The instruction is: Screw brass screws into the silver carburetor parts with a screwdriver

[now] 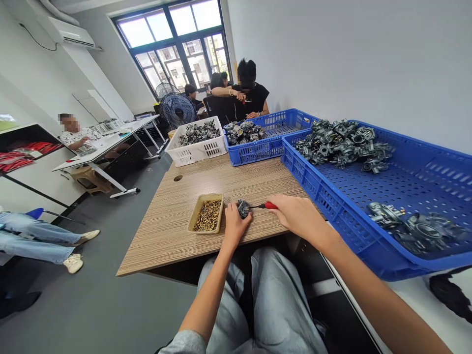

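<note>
My left hand (pixel 235 224) is closed around a small grey metal part (pixel 243 208) at the near edge of the wooden table (pixel 206 182). In my right hand (pixel 295 212) is a red-handled screwdriver (pixel 268 205), gripped with closed fingers. Its tip points left and touches the metal part. A shallow tan tray of brass screws (pixel 207 214) sits just left of my left hand.
A large blue crate (pixel 372 196) with grey metal parts stands at my right. A second blue crate (pixel 267 132) and a white basket (pixel 197 140) of parts sit at the table's far end, where other people work. A fan (pixel 177 109) and another desk stand beyond.
</note>
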The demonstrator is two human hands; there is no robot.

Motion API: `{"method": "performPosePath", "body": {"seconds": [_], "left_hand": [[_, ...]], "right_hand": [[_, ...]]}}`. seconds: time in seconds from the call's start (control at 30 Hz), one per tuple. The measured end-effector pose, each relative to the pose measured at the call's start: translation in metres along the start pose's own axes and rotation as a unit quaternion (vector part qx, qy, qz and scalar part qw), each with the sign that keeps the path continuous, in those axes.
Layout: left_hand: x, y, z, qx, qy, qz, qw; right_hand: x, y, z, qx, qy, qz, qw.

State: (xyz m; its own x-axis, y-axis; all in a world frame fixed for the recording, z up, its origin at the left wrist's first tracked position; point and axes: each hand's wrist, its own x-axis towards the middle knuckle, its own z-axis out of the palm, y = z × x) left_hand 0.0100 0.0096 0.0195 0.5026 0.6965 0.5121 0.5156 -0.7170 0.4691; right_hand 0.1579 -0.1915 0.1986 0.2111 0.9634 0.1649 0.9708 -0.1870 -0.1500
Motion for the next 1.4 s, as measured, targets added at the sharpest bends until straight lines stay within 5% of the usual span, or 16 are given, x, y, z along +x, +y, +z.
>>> {"method": "performPosePath", "body": {"seconds": [0.5,1.0,1.4], "left_hand": [[0.0000,0.0005,-0.0009,-0.009,0.009,-0.001,1.000],[0.0001,-0.0009,-0.0015,-0.006,0.001,0.002,1.000],[0.0004,-0.0011,0.0013,-0.003,0.005,-0.004,1.000]], "right_hand": [[0.0010,-0.0008,-0.0007,-0.053,-0.036,0.059,0.996],[-0.0004,0.0013,0.0033,0.041,-0.056,0.031,0.997],[0.0049,-0.0009,0.0036,-0.056,-0.023,0.068,0.996]]}}
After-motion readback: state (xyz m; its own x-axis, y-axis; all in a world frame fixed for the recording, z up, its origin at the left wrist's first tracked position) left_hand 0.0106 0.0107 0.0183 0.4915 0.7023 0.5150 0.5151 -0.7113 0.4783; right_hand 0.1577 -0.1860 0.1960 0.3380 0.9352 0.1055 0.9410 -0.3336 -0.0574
